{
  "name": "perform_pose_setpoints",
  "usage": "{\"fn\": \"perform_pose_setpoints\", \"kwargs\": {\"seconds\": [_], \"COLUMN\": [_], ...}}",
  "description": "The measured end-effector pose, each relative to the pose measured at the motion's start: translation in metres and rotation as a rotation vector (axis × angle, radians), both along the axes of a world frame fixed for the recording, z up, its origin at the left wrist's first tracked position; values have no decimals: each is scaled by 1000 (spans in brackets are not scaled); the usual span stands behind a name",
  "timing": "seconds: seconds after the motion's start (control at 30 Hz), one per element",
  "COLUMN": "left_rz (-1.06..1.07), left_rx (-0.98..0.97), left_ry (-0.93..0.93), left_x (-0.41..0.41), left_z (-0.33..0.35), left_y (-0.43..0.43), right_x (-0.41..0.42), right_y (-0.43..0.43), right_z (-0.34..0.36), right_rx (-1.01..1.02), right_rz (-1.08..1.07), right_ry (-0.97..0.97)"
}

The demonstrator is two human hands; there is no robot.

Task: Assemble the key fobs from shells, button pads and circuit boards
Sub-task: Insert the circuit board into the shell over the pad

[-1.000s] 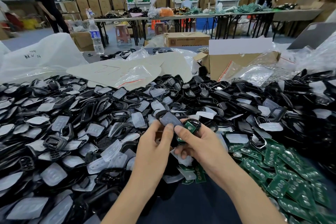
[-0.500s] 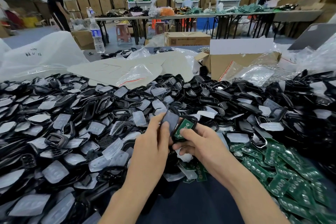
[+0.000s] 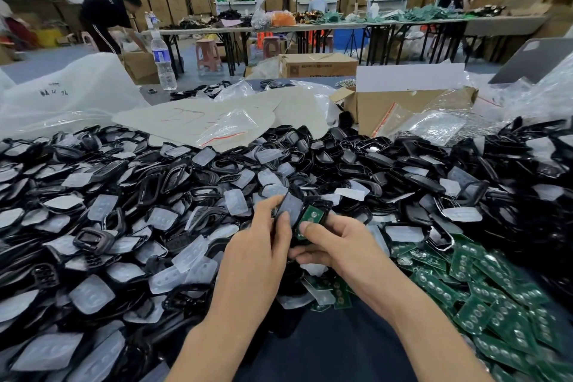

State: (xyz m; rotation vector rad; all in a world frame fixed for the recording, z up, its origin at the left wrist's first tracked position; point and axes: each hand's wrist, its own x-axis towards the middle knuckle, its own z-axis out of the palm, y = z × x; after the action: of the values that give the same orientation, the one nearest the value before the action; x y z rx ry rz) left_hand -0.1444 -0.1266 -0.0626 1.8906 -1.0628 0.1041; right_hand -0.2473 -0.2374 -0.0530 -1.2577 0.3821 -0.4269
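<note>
While held side by side over the parts heap (image 3: 124, 195)

The left hand (image 3: 263, 245) pinches a black plastic shell with translucent button pad (image 3: 291, 208), near upright; the right hand (image 3: 338, 242) grips a black shell holding a green circuit board (image 3: 311, 216), long axis leaning right.

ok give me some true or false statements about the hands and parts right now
1. The right hand holds a black shell with a green circuit board in it. True.
2. The left hand is empty. False: it pinches a pad-faced shell.
3. The loose circuit boards are piled on the person's left. False: they lie on the right.
4. A water bottle stands upright, far off on the left. True.
</note>
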Motion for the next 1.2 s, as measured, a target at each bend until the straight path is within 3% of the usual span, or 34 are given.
{"fn": "perform_pose_setpoints", "kwargs": {"seconds": [0.37,0.73,0.9,1.2], "left_rz": [15,15,-27,-169], "left_rx": [50,141,163,194], "left_ry": [-111,-196,-348,-318], "left_x": [-2,-7,-6,-4], "left_z": [6,14,14,8], "left_y": [4,7,8,13], "right_x": [-2,-4,-1,-1], "right_y": [-1,1,3,0], "right_z": [4,5,3,1], "right_rx": [71,70,67,66], "right_rz": [125,56,29,-27], "right_ry": [-69,1,15,-4]}}
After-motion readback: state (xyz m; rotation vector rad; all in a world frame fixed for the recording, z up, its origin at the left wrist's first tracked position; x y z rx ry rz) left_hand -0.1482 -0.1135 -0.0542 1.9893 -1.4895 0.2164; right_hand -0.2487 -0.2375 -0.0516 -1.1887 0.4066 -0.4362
